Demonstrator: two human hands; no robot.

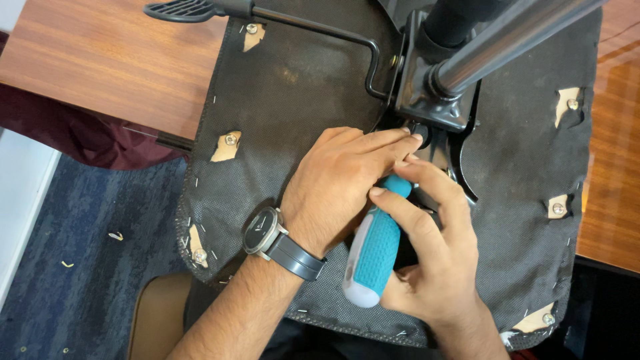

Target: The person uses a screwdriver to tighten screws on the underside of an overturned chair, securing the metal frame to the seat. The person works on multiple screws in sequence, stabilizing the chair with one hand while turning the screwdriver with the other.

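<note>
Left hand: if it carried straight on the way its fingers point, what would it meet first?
The left hand points up-right; its fingers are already at the black metal bracket under the seat, so probably that, though depth is unclear.

There is one view only, from a camera worn on the person's head. It looks steeply down and slightly forward, close over the work. The upturned chair seat [320, 100] fills most of the frame, with both hands near the centre and the forearms entering from the bottom edge. The wooden desk [100, 60] shows along the top left and right edges, and blue carpet [87, 220] fills the lower left corner.
</note>
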